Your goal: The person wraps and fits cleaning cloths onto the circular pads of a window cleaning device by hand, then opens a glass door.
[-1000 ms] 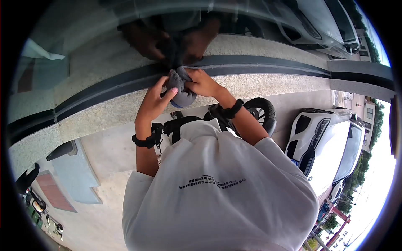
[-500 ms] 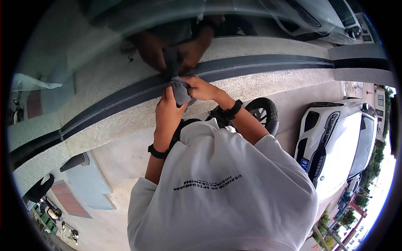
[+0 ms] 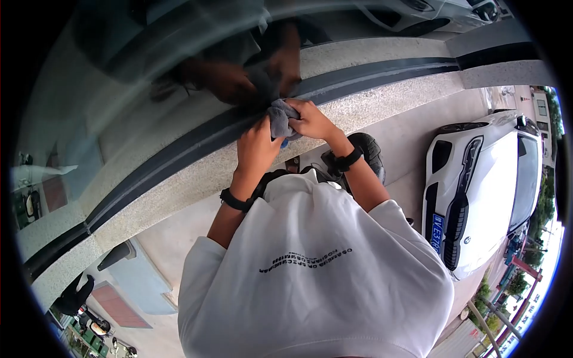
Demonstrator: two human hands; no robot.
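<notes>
Our left hand and right hand share a grip on bunched gray cloth; should either loosen, we could drop it.

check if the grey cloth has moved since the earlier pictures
Yes. The grey cloth has moved along the dark window frame, toward the frame's end at picture right and away from the joint at picture left.
</notes>
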